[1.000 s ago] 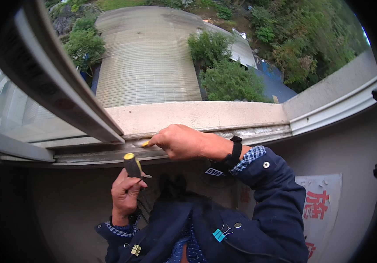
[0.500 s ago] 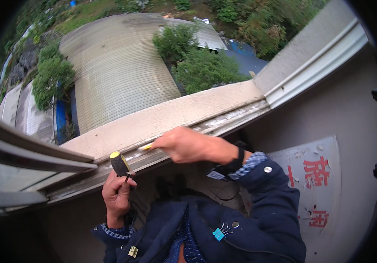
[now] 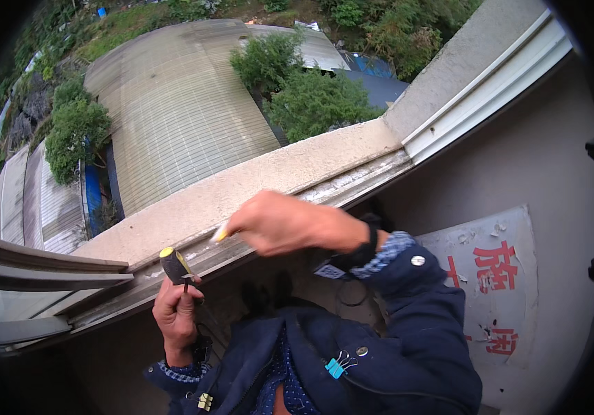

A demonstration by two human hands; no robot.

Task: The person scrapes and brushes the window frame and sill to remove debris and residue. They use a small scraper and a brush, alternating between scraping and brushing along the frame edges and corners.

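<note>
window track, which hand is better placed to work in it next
Probably the right hand: its small yellow-and-white tool is at the window track, while the left hand is on the room side, holding a black-and-yellow-handled tool.

soft daylight brightens your sill [image 3: 262, 171]; the wall [image 3: 556, 166] below looks dimmer, your right hand [image 3: 276, 223] blurs, and edges bend toward black corners.

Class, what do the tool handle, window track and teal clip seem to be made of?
Tool handle: probably plastic or rubber; matte black, yellow end. Window track: likely metal; dull, with thin straight ridges. Teal clip: apparently painted metal; bright body, slim silvery wire loops.
</note>
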